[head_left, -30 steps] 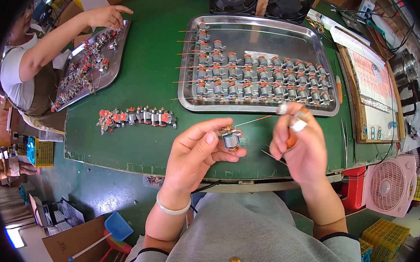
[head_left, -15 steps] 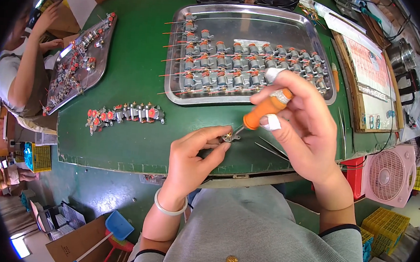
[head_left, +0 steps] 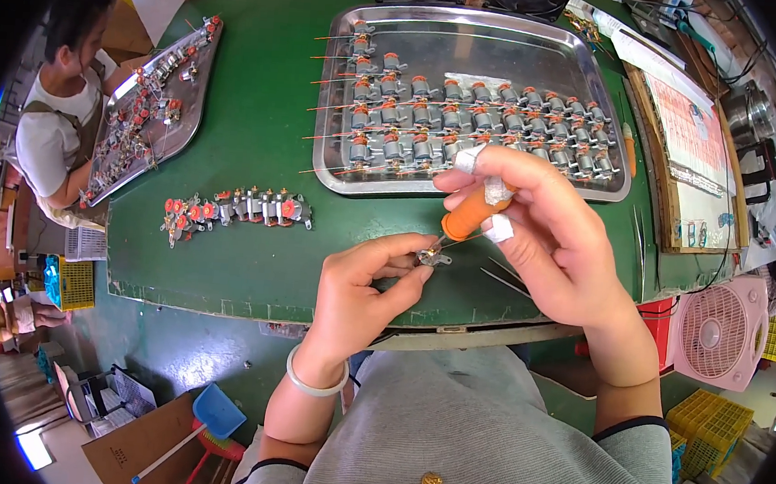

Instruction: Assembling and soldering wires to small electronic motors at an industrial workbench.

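Between the thumb and fingertips of my left hand (head_left: 369, 281) is a small metal part (head_left: 428, 257) with a flat lug, held just above the green table. My right hand (head_left: 560, 245) is closed around the orange handle of a screwdriver (head_left: 471, 215), its thumb and index finger wrapped in white tape. The screwdriver's thin shaft slants down to the left and its tip meets the small metal part. To the left of my hands lies a row of small metal assemblies (head_left: 242, 207) with red round pieces. Beneath my right hand, a pair of tweezers (head_left: 504, 282) rests on the table.
Behind my hands a steel tray (head_left: 334, 177) bears rows of grey cylindrical parts with orange tops and thin red wires. Another tray (head_left: 179, 140) of parts lies at left by a seated co-worker (head_left: 54, 133). A wooden-framed board (head_left: 695, 164) with papers is at right.
The screwdriver has tilted more upright and shifted slightly left with my right hand, its tip now on the metal part. The co-worker has lowered the raised arm. The whole view has shifted slightly.
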A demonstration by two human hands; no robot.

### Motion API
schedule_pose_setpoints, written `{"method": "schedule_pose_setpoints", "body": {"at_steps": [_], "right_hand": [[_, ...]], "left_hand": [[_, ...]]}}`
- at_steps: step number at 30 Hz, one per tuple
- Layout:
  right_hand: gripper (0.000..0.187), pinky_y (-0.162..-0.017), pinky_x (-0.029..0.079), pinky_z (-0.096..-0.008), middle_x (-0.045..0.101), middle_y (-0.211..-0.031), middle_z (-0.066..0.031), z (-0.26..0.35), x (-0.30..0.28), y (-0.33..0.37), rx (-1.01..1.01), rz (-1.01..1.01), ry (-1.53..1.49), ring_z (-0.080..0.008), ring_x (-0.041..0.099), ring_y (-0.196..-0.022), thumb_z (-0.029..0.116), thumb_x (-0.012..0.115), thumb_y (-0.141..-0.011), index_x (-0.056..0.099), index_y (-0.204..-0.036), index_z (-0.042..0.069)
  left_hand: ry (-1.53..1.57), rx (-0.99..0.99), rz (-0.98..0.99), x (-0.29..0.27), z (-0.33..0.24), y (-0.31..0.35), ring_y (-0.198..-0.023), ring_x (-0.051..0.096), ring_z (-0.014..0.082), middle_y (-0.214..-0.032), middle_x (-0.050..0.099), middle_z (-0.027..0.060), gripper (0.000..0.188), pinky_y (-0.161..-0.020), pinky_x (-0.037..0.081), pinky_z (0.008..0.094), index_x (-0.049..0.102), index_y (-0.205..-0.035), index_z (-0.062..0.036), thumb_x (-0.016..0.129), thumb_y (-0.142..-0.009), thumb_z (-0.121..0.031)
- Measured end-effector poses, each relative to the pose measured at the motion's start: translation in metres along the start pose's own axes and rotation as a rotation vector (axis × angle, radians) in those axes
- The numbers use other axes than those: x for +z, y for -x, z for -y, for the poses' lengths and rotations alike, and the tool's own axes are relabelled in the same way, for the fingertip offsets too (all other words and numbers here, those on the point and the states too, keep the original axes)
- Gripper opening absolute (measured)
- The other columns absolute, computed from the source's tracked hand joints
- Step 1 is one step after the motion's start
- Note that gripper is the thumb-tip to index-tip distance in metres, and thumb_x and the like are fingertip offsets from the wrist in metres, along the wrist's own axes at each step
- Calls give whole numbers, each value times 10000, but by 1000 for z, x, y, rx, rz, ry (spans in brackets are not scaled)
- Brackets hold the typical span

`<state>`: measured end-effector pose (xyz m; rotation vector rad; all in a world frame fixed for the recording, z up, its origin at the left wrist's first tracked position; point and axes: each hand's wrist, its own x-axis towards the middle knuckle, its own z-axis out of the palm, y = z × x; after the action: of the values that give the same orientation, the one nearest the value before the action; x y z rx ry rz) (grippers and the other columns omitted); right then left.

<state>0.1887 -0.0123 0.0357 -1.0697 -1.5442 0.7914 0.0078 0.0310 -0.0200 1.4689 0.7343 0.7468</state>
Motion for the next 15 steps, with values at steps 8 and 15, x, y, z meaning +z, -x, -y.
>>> {"method": "schedule_pose_setpoints", "body": {"at_steps": [8, 15], "right_hand": [[457, -773, 450, -277, 506, -1098, -132, 0, -6, -5, 60, 68, -123, -157, 537, -865, -122, 385, -778, 399, -1219, -2], [360, -838, 448, -302, 535, -1047, -132, 2, -7, -8, 184, 24, -124, -197, 537, -1006, -1, 499, -843, 412, -1193, -21]], "left_hand": [[24, -9, 6, 0, 1, -1, -736, 610, 100, -831, 633, 65, 282, -688, 513, 237, 612, -986, 9, 608, -713, 80], [15, -22, -3, 0, 1, -1, -738, 610, 99, -839, 636, 67, 289, -687, 512, 234, 607, -995, 10, 610, -715, 83]]}}
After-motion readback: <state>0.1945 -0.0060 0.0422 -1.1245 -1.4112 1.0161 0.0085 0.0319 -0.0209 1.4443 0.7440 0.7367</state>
